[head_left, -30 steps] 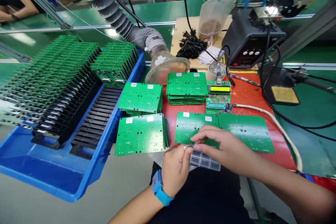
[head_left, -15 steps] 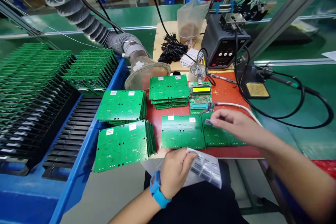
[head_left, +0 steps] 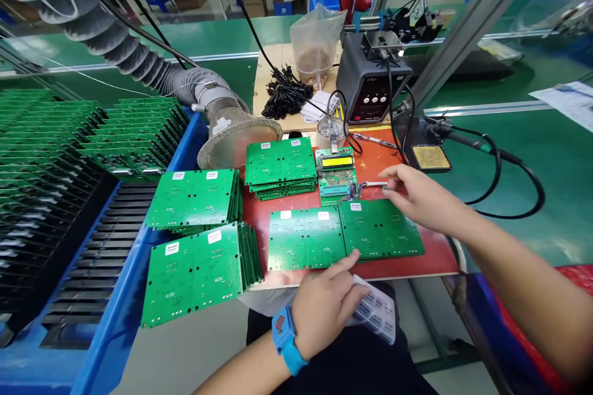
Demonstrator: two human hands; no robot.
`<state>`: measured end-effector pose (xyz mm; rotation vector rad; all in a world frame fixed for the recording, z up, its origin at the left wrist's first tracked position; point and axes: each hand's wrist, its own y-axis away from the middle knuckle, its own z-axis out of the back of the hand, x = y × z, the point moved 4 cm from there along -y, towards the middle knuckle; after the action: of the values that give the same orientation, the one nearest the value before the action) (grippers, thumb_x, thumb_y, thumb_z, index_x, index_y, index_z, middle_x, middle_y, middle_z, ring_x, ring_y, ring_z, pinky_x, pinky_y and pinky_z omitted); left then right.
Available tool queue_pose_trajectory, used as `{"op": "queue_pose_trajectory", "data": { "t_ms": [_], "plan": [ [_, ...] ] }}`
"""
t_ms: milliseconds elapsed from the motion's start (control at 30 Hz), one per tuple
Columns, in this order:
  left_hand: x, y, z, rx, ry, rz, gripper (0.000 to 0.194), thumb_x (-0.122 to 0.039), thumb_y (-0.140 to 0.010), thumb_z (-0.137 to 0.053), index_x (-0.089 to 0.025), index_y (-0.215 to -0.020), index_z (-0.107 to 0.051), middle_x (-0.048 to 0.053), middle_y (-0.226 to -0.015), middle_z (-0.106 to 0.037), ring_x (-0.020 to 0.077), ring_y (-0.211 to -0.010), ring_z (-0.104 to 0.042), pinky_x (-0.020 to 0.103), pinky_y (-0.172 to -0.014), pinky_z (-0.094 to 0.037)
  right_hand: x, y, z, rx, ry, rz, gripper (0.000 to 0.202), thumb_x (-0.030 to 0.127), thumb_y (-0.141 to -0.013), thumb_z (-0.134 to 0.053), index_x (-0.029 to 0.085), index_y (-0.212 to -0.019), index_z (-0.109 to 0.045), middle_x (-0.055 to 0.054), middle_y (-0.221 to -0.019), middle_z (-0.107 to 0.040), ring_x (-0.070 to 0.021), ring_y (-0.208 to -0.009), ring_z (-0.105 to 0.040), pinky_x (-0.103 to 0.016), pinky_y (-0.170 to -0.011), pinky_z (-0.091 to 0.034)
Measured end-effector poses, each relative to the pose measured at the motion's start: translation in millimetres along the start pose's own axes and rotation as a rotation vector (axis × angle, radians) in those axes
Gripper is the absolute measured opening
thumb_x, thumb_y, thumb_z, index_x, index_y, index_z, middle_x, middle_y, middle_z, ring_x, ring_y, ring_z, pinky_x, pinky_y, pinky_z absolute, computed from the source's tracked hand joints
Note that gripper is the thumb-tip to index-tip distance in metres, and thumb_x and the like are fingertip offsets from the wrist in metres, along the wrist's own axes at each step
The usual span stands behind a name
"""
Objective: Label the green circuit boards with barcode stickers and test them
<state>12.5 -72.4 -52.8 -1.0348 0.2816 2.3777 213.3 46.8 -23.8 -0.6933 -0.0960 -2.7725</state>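
My left hand (head_left: 327, 302), with a blue watch on its wrist, holds a sheet of labels (head_left: 377, 315) between thumb and fingers. Its index fingertip touches the front edge of the right green circuit board (head_left: 382, 231), which bears one white label at its upper left. Above that board's back edge is my right hand (head_left: 407, 191), thumb and fingers pinched together; anything between them is too small to make out. Beside it on the left lies another board (head_left: 301, 241) with two white labels.
Stacks of labelled boards (head_left: 192, 274) (head_left: 194, 197) (head_left: 280, 163) stand left and behind. A small display board (head_left: 336, 176), soldering station (head_left: 370, 80), sponge holder (head_left: 430, 158) and fume duct nozzle (head_left: 236, 136) sit farther back. A blue bin (head_left: 113, 308) holds racked boards at left.
A white label now shows on the right board. My right hand has moved back and right from it; my left index finger has stretched out to its front edge. The view has shifted.
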Motion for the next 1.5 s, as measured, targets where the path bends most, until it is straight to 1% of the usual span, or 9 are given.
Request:
{"op": "queue_pose_trajectory", "data": {
  "t_ms": [133,367,500,633,867,1000,1233,1400,1500],
  "plan": [
    [0.4,-0.5,-0.2,0.007,0.015,0.017,0.031,-0.031,-0.094,-0.043,-0.021,-0.065,-0.05,0.004,-0.135,-0.053,0.0236,-0.09,-0.07,0.035,-0.07,-0.057,-22.7,3.5,-5.6,0.281,-0.17,-0.021,0.02,0.027,-0.088,-0.041,0.019,-0.106,-0.045,-0.001,-0.078,-0.057,-0.0148,-0.067,-0.055,-0.029,-0.065,-0.046],
    [1.9,0.6,2.9,-0.072,0.123,0.001,0.021,-0.025,-0.093,-0.044,-0.019,-0.077,-0.057,0.007,-0.127,-0.061,0.0232,-0.101,-0.066,0.033,-0.08,-0.056,-8.7,21.5,-0.5,0.021,0.14,0.095,0.019,0.031,-0.079,-0.057,0.019,-0.092,-0.05,-0.017,-0.119,-0.051,-0.0314,-0.119,-0.045,-0.049,-0.096,-0.038],
    [-2.3,20.6,24.7,-0.159,0.294,-0.115,0.017,-0.021,-0.092,-0.046,-0.018,-0.085,-0.061,0.009,-0.117,-0.067,0.0177,-0.105,-0.065,0.025,-0.088,-0.052,-3.5,45.3,-9.3,0.304,0.111,0.248,0.038,0.042,-0.063,-0.074,0.023,-0.079,-0.045,-0.013,-0.148,-0.028,-0.0363,-0.137,-0.024,-0.054,-0.103,-0.033],
    [-2.2,58.8,48.9,-0.203,0.384,-0.164,0.02,-0.025,-0.093,-0.046,-0.021,-0.109,-0.058,0.005,-0.098,-0.074,0.0144,-0.084,-0.07,0.021,-0.078,-0.053,6.5,47.1,-5.1,0.309,0.131,0.238,0.036,0.037,-0.065,-0.071,0.024,-0.078,-0.041,-0.012,-0.14,-0.038,-0.0345,-0.133,-0.033,-0.05,-0.095,-0.043],
    [14.5,121.3,59.5,-0.512,0.609,-0.033,0.03,-0.018,-0.094,-0.043,-0.03,-0.121,-0.042,0.002,-0.079,-0.063,0.011,-0.064,-0.062,0.019,-0.057,-0.05,100.6,16.2,-52.5,0.265,0.133,0.406,0.044,0.046,-0.064,-0.072,0.022,-0.091,-0.047,-0.018,-0.139,-0.036,-0.0368,-0.126,-0.038,-0.05,-0.095,-0.04],
    [10.0,131.8,75.7,-0.446,0.542,-0.093,0.028,-0.015,-0.093,-0.043,-0.03,-0.113,-0.056,0.007,-0.096,-0.064,0.0139,-0.079,-0.065,0.022,-0.068,-0.053,124.7,10.1,-75.2,0.249,0.169,0.461,0.037,0.032,-0.062,-0.072,0.02,-0.084,-0.045,-0.017,-0.119,-0.048,-0.0364,-0.117,-0.043,-0.049,-0.092,-0.042],
    [17.1,139.2,80.6,-0.489,0.573,-0.013,0.03,-0.01,-0.073,-0.072,-0.026,-0.097,-0.065,0.005,-0.086,-0.069,0.0164,-0.08,-0.068,0.024,-0.073,-0.055,184.8,5.5,-37.4,0.096,0.126,0.655,0.057,0.041,-0.065,-0.069,0.02,-0.114,-0.048,-0.018,-0.13,-0.044,-0.0357,-0.123,-0.042,-0.049,-0.095,-0.041],
    [22.8,137.0,59.3,-0.42,0.609,0.093,0.05,-0.017,-0.077,-0.069,-0.024,-0.123,-0.051,0.004,-0.08,-0.073,0.0136,-0.066,-0.068,0.02,-0.063,-0.053,278.5,-8.7,-86.3,0.209,0.119,0.766,0.068,0.044,-0.061,-0.072,0.011,-0.118,-0.054,-0.027,-0.136,-0.042,-0.0421,-0.121,-0.044,-0.054,-0.095,-0.04],
    [31.9,138.7,57.0,-0.446,0.667,0.33,0.04,-0.025,-0.074,-0.073,-0.018,-0.111,-0.06,0.001,-0.066,-0.07,0.0108,-0.053,-0.062,0.017,-0.052,-0.048,290.0,-19.0,-103.8,0.224,0.117,0.81,0.07,0.047,-0.063,-0.074,0.007,-0.118,-0.057,-0.03,-0.14,-0.037,-0.0443,-0.128,-0.035,-0.056,-0.103,-0.03]
  ]
}}
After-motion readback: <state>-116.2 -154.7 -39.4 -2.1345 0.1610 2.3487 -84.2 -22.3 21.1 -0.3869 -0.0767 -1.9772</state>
